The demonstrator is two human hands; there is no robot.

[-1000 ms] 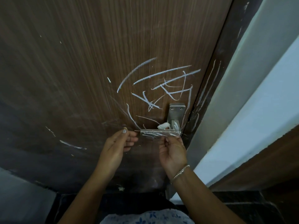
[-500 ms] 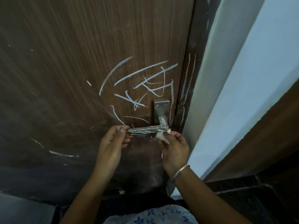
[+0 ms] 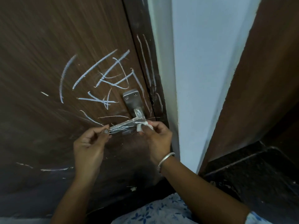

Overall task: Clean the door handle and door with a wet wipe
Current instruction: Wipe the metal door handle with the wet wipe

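A dark brown wooden door fills the left and centre, scribbled with white chalk lines above the handle. The metal lever handle also carries white streaks, and its plate sits above it. My left hand pinches the free left end of the lever with thumb and fingertips. My right hand holds a small crumpled white wet wipe against the lever's right end, close to the bend. A bangle circles my right wrist.
The dark door frame, with more chalk streaks, runs up beside the handle. Right of it stand a pale wall edge and a brown panel. Dark floor lies at the lower right.
The wipe came off the top of the lever into my right hand, now pressed at the lever's right end. The view has shifted right and closer. My left hand stays on the lever tip.
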